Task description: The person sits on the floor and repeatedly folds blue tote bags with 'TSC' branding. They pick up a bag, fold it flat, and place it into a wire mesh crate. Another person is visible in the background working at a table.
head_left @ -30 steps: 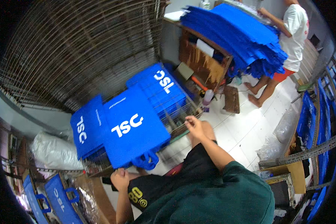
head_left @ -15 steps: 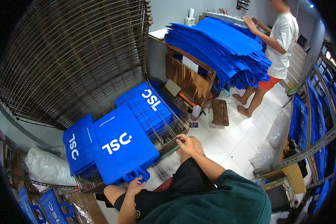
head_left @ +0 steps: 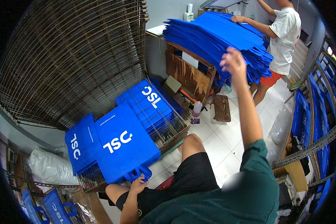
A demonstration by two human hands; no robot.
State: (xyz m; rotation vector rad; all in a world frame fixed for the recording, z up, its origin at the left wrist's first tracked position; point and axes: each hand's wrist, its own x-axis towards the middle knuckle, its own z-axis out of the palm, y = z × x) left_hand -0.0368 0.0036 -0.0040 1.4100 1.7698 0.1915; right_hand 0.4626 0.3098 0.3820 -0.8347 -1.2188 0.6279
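Observation:
My left hand [head_left: 139, 185] is closed at the handles [head_left: 132, 174] of a blue tote bag [head_left: 128, 156], which lies flat with a white print facing up. The bag rests on a stack of similar blue bags, over a low wire rack [head_left: 177, 136]. My right hand [head_left: 233, 63] is raised, with its arm stretched forward and its slightly blurred fingers apart. It holds nothing that I can see. In the picture it overlaps the near edge of a tall stack of blue sheets [head_left: 220, 31]; whether it touches them I cannot tell.
Tilted wire racks [head_left: 74, 56] rise at the left. A person in a white shirt [head_left: 285, 41] stands behind the sheet stack, one hand on it. A small wooden stool [head_left: 221, 108] and a bottle [head_left: 197, 108] stand on the tiled floor. Blue bags [head_left: 301, 115] line a rack at right.
My right hand has risen from beside my knee, up and to the right toward the blue sheets. My left hand stays at the handles. The other person has raised an arm.

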